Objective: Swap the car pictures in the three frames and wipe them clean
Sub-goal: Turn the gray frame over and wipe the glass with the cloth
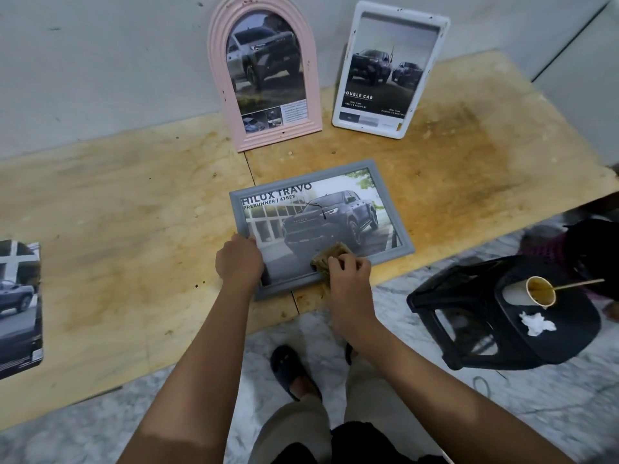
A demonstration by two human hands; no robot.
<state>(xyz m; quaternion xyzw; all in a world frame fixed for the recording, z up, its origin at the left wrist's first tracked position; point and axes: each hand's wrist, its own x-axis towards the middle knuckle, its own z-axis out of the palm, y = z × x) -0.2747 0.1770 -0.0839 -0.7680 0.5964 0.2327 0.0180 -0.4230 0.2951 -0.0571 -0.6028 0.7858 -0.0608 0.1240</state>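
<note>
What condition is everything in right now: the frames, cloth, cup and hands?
Grey frame: flat on the board, car picture inside.
Pink arched frame: upright against the wall, picture inside.
White frame: leaning against the wall, picture inside.
Cloth: bunched, pressed on the grey frame's picture.
Left hand: grips the grey frame's edge.
Right hand: pinches the cloth.
Paper cup: tipped over on the stool.
Tissue: crumpled.

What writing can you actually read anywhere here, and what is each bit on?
"HILUX TRAVO": picture in the grey frame, top left.
"PRERUNNER / 4TREX": just beneath that.
"OUBLE CAB": picture in the white frame, first letter hidden by the rim.
Too small or blurred: fine print in the white frame, text box in the pink frame, print on the loose picture at left.
</note>
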